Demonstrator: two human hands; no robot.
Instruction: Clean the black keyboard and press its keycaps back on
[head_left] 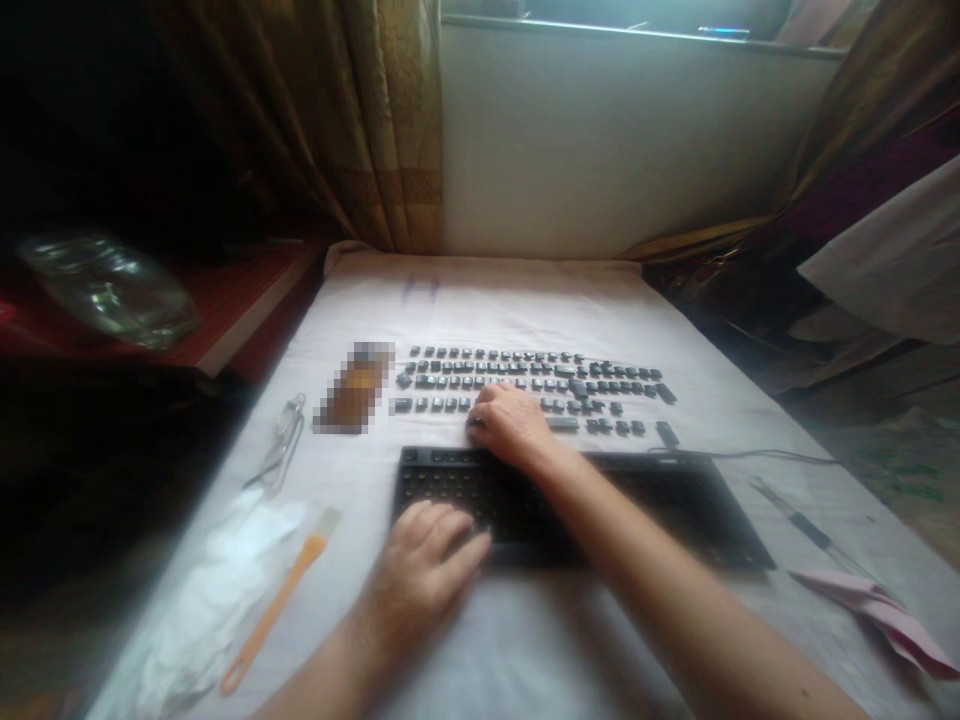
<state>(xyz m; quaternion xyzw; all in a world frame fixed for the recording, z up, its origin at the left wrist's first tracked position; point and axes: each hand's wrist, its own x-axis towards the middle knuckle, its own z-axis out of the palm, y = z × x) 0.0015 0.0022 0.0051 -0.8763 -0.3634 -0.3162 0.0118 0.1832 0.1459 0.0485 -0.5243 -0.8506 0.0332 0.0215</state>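
A black keyboard [675, 510] lies on the cloth in front of me, its left half showing bare key sockets. My left hand [429, 555] rests on its lower left edge, fingers stretched forward and thumb toward the right. Beyond the keyboard, loose black keycaps [480, 368] are laid out in several rows. My right hand [510, 422] reaches across the keyboard to the nearer rows, with its fingers curled around a small dark keycap [475, 424]. That hand and its forearm hide part of the rows and the keyboard's middle. A long spacebar [561, 424] lies just right of the hand.
On the left are an orange-handled brush [274, 612], crumpled white tissue [225, 570], tweezers-like metal tools [285, 445] and a blurred-out brown item [356, 388]. At right lie a cable [757, 454], a thin dark-gripped tool [810, 530] and a pink cloth [885, 610].
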